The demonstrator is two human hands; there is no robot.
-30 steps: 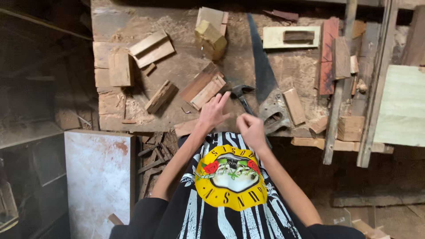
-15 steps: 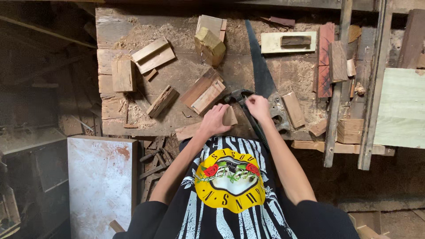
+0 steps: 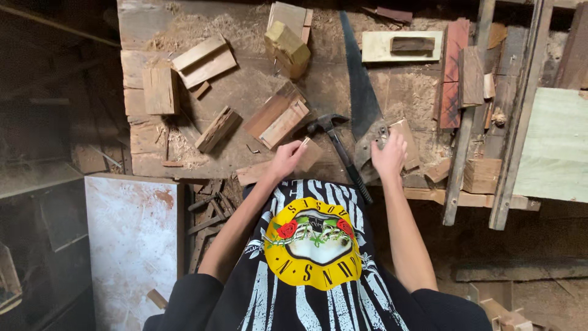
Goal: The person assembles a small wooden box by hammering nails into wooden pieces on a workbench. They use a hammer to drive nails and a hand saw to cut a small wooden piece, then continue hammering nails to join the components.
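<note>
View from above of a person at a wooden bench (image 3: 184, 37) strewn with sawdust and offcuts. The left hand (image 3: 286, 160) is closed on a small flat block (image 3: 308, 153) of wood at the near edge of the bench, thumb and fingers pinching its near corner so that the piece lies flat and within easy reach of the body. The right hand (image 3: 389, 154) rests with fingers curled on the handle end of a handsaw (image 3: 362, 101), whose dark blade runs away from the person toward the far side of the bench; the grip looks like a grasp on the handle, though the fingers hide how firmly it is taken. Just beside that hand, touching or nearly touching the saw handle, lies another thin offcut (image 3: 407, 142).

Between the two hands a claw hammer (image 3: 338, 147) lies diagonally, head toward the middle of the bench and handle pointing over the near edge, a position that leaves the handle ready to be picked up. Beyond the left hand, two boards (image 3: 278, 117) lie side by side at an angle; a pale wedge-shaped block (image 3: 286, 49) stands further back, and a pair of stacked planks (image 3: 204, 60) lies at the far left. A pale tray-like board (image 3: 401, 46) carrying a dark strip sits beside the saw tip. To the right, long battens (image 3: 468, 116) lean across the bench edge.
</note>
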